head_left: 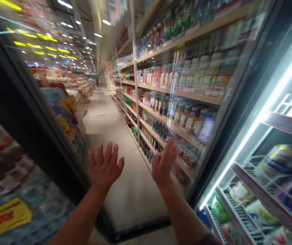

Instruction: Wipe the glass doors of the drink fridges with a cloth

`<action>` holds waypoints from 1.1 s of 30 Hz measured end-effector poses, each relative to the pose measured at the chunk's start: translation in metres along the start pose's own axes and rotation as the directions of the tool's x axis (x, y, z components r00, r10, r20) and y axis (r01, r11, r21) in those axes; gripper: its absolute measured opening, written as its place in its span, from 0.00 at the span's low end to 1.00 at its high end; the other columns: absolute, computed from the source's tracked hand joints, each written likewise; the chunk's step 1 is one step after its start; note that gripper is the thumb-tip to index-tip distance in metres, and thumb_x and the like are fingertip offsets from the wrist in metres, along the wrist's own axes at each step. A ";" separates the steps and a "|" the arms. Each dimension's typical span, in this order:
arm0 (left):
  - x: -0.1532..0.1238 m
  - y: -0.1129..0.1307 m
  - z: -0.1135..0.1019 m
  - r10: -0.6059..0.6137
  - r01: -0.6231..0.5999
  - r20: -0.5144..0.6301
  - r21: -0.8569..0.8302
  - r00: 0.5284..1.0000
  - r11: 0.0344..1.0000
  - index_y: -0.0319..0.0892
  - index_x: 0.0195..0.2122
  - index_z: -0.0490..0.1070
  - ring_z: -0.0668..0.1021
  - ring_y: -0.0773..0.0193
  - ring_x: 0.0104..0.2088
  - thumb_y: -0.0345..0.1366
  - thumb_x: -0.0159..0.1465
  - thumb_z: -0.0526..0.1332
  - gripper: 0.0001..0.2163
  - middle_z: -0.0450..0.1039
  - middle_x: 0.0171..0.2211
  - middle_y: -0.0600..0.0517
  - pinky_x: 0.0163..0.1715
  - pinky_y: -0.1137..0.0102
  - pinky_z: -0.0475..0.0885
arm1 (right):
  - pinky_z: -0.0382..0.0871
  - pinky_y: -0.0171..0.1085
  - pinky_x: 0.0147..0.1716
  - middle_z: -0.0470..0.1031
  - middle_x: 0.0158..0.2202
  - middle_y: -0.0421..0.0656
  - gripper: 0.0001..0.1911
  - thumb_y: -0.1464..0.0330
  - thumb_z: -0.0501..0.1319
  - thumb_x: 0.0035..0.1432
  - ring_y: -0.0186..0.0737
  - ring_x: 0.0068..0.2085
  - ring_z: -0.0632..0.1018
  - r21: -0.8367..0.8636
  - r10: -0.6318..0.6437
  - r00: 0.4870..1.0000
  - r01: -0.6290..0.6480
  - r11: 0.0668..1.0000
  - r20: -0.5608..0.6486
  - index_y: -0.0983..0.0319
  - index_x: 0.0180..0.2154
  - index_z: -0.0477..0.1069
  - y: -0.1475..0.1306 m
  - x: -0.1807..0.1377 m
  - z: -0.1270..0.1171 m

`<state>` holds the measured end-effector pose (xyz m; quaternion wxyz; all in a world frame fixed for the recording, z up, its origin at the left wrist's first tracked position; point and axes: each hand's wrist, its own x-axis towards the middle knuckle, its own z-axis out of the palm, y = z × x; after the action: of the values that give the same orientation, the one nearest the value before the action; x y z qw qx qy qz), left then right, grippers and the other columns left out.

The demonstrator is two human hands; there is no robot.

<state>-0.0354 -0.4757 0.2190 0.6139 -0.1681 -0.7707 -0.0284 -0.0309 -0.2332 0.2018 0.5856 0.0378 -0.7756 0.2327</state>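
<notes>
Both my hands are raised in front of a glass door [127, 204] with a dark frame [35, 119]. My left hand [105, 166] is spread with its fingers pointing up, near or against the pane, close to the frame's left side. Further right, my right hand [164, 163] is held up with its fingers extended and slightly blurred. Whether either palm touches the glass I cannot tell. Neither hand holds anything. Through the pane, or reflected in it, show shelves of bottles [158, 76] and an aisle floor [102, 119].
At the right is a lit cooler with wire shelves [265, 200] holding cans [283, 160] and packs. A bright light strip [248, 132] runs along its edge. At the lower left, blurred goods surround a yellow sign [6, 217]. Stacked packages [64, 115] line the aisle's left side.
</notes>
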 end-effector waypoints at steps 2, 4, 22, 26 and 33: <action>-0.002 -0.001 0.003 -0.048 0.048 0.036 0.007 0.998 0.999 0.44 0.69 0.63 0.55 0.44 0.74 0.42 0.69 0.61 0.28 0.67 0.66 0.39 0.72 0.41 0.41 | 0.50 0.68 0.69 0.50 0.75 0.54 0.39 0.65 0.49 0.72 0.59 0.76 0.47 0.036 -0.153 0.979 0.150 0.988 0.134 0.58 0.75 0.31 -0.021 -0.004 -0.001; -0.002 -0.001 0.004 -0.079 0.077 0.074 0.022 0.994 0.997 0.43 0.66 0.68 0.55 0.44 0.73 0.44 0.69 0.59 0.25 0.68 0.65 0.39 0.72 0.42 0.40 | 0.48 0.67 0.70 0.50 0.76 0.53 0.38 0.65 0.48 0.72 0.58 0.76 0.47 0.082 -0.169 0.971 0.157 0.984 0.166 0.58 0.75 0.31 -0.029 0.012 -0.009; 0.017 0.013 -0.012 0.056 -0.054 -0.039 0.073 0.998 0.996 0.40 0.75 0.47 0.45 0.53 0.75 0.38 0.71 0.58 0.34 0.61 0.69 0.41 0.74 0.50 0.40 | 0.46 0.62 0.71 0.52 0.75 0.53 0.35 0.69 0.45 0.73 0.51 0.76 0.51 0.102 -0.262 0.962 0.254 0.962 0.074 0.59 0.75 0.35 -0.038 0.053 -0.013; 0.017 0.016 -0.017 0.048 -0.044 -0.041 0.078 0.998 0.996 0.42 0.76 0.44 0.46 0.54 0.75 0.39 0.72 0.57 0.34 0.61 0.69 0.42 0.74 0.50 0.39 | 0.45 0.60 0.72 0.57 0.73 0.55 0.35 0.70 0.48 0.72 0.50 0.77 0.46 0.082 -0.271 0.962 0.268 0.960 0.034 0.63 0.75 0.39 -0.057 0.039 -0.007; 0.016 0.018 -0.021 0.049 -0.045 -0.039 0.103 0.998 0.994 0.42 0.76 0.44 0.47 0.54 0.75 0.40 0.73 0.56 0.33 0.64 0.68 0.43 0.74 0.50 0.40 | 0.59 0.55 0.70 0.54 0.74 0.56 0.38 0.72 0.56 0.70 0.49 0.75 0.53 0.252 -0.307 0.946 0.324 0.912 -0.105 0.61 0.75 0.41 -0.056 0.042 -0.008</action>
<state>-0.0132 -0.4604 0.2362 0.6380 -0.1539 -0.7542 0.0222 -0.0182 -0.2702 0.2598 0.6292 0.2331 -0.7022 0.2382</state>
